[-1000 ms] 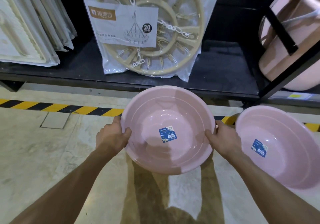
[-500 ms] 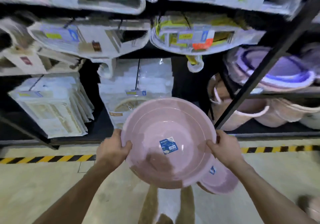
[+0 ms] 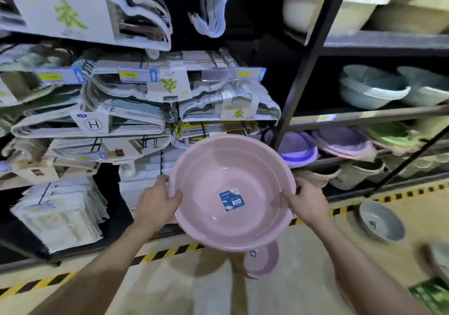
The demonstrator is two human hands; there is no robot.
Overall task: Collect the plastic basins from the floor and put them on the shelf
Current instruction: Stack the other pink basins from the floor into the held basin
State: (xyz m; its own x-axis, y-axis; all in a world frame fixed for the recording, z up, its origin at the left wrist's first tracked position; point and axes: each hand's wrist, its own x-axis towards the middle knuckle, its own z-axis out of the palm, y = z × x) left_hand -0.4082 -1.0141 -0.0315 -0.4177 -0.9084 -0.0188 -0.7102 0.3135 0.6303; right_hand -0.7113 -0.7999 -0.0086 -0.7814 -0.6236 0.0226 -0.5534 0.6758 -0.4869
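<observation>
- the basin [image 3: 230,188] i'm holding is pale pink all over, with a blue and white label [image 3: 232,199] on its inner bottom.
- a second pink basin [image 3: 263,260] shows just below it on the floor.
- the floor basin [image 3: 381,221] to my right is grey.
- the floor tape [image 3: 170,251] along the shelf foot is striped yellow and black.
- the shelf frame [image 3: 308,57] is black.
- the shelved basins [image 3: 371,91] on my right are pale blue-grey; those lower down [image 3: 297,153] are purple.
- the price tags [image 3: 137,75] are yellow on blue strips.
</observation>
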